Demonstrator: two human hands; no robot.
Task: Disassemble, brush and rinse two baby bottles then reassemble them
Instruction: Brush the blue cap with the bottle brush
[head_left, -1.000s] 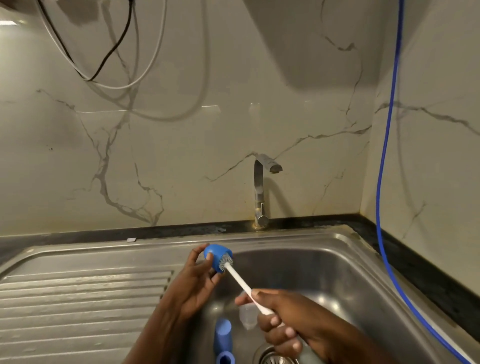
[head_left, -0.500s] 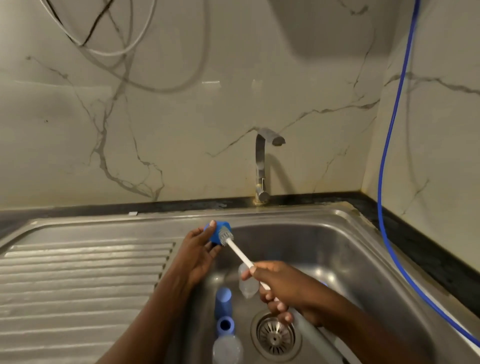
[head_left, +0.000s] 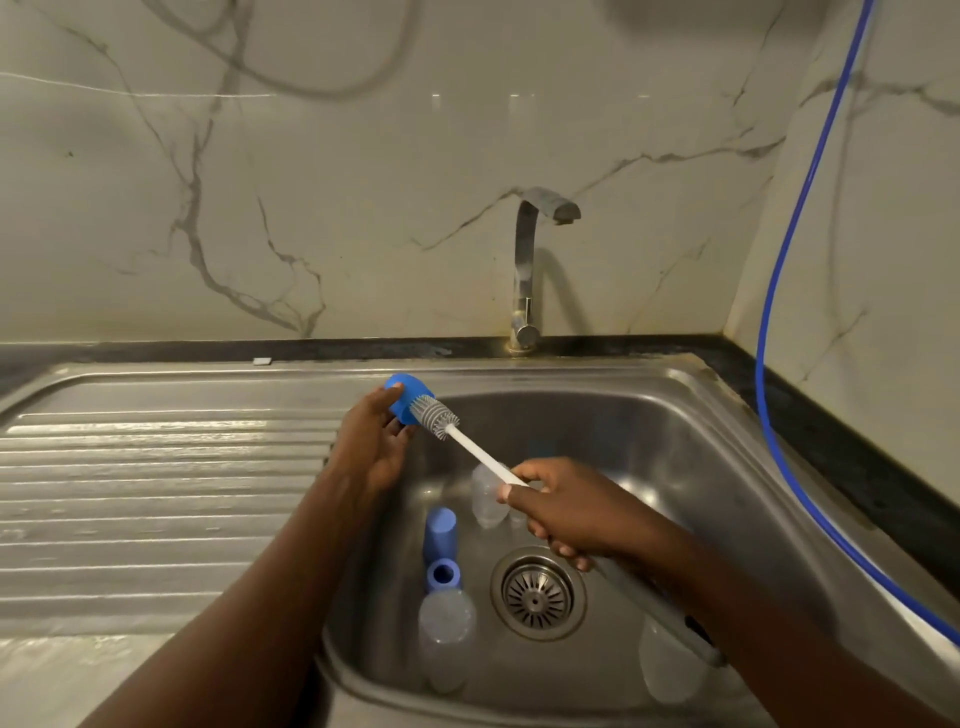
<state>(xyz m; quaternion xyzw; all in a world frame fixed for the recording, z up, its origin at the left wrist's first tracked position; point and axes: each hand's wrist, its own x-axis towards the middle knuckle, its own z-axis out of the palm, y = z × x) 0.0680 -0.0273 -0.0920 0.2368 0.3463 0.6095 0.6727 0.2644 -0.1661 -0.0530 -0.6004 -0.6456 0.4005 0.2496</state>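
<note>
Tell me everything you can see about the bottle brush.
The bottle brush has a grey bristled head, a thin white shaft and a grey grip jutting behind the right hand, which holds it slanting over the sink. Its head tip sits inside the blue cap held by the left hand.

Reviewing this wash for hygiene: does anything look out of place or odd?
Nothing looks damaged or spilled. Only the blue hose trailing down the wall and across the counter beside the sink stands out.
</note>
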